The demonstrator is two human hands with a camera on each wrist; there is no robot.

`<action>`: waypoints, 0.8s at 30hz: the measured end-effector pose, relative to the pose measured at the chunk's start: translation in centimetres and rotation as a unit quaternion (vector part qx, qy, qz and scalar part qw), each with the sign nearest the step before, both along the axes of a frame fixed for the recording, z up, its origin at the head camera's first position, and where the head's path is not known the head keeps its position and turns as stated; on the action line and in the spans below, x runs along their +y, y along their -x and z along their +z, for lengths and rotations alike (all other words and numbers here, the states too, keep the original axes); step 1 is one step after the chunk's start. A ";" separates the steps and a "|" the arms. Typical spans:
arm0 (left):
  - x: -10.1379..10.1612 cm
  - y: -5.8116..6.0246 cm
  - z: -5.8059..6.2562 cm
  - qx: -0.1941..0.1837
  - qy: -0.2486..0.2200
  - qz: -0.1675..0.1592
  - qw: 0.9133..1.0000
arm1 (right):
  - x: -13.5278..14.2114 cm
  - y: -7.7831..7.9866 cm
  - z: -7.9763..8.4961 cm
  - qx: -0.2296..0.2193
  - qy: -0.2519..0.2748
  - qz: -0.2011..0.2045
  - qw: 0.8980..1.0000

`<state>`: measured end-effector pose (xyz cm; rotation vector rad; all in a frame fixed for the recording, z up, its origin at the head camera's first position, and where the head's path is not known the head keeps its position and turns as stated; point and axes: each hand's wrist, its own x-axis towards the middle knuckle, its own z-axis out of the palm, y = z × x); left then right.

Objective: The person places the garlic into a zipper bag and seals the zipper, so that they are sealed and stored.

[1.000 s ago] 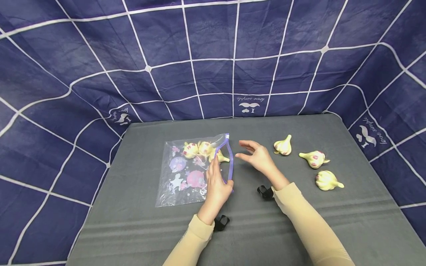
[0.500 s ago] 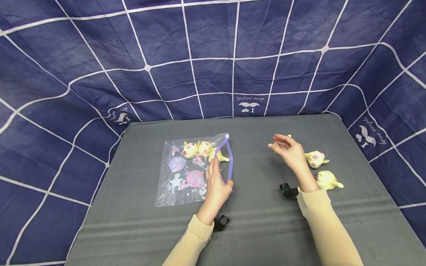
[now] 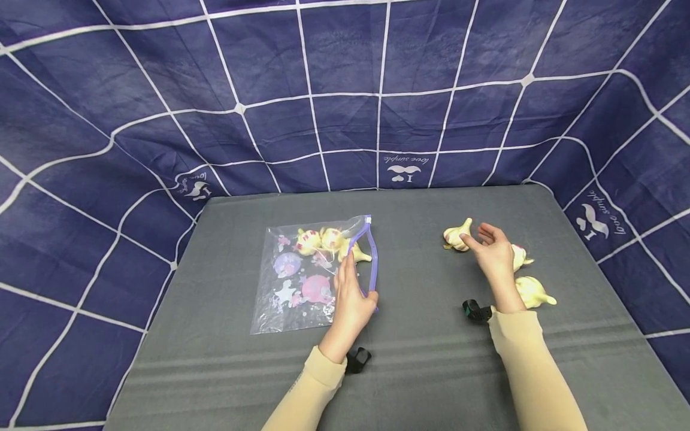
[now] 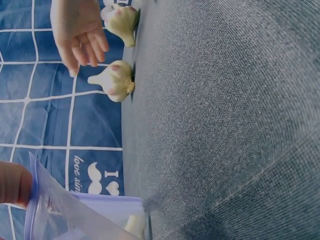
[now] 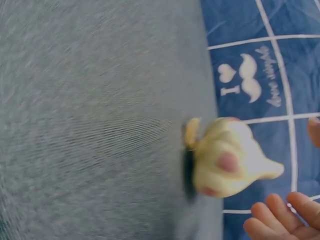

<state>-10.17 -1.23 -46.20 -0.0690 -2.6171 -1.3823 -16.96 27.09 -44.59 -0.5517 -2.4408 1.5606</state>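
Observation:
My left hand (image 3: 354, 302) holds the purple-edged mouth of a clear printed zip bag (image 3: 286, 293); in the left wrist view a fingertip lies against the raised purple rim (image 4: 37, 195). Inside the bag, near its mouth, are several garlic bulbs (image 3: 309, 243). My right hand (image 3: 495, 254) hovers over the right side, fingers slightly bent and thumb apart, holding nothing. Just left of its thumb lies a garlic bulb (image 3: 457, 236), seen close in the right wrist view with its stem towards the fingers (image 5: 272, 215). Another bulb (image 3: 520, 257) is partly hidden behind the hand.
A third loose garlic bulb (image 3: 530, 292) lies beside my right wrist. Grey cloth (image 3: 409, 347) covers the table. A blue curtain (image 3: 345, 120) with white lines rises along the back and sides. Black wrist cameras (image 3: 358, 361) stick out below both hands.
My right hand has moved right from beside the bag's mouth, passing over the nearest loose garlic bulb to its right side. My left hand and the bag have stayed put.

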 end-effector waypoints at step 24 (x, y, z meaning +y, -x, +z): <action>0.0 -0.1 0.1 0.004 0.007 -0.002 1.000 | 0.2 3.4 -3.9 -0.086 -0.110 0.075 0.987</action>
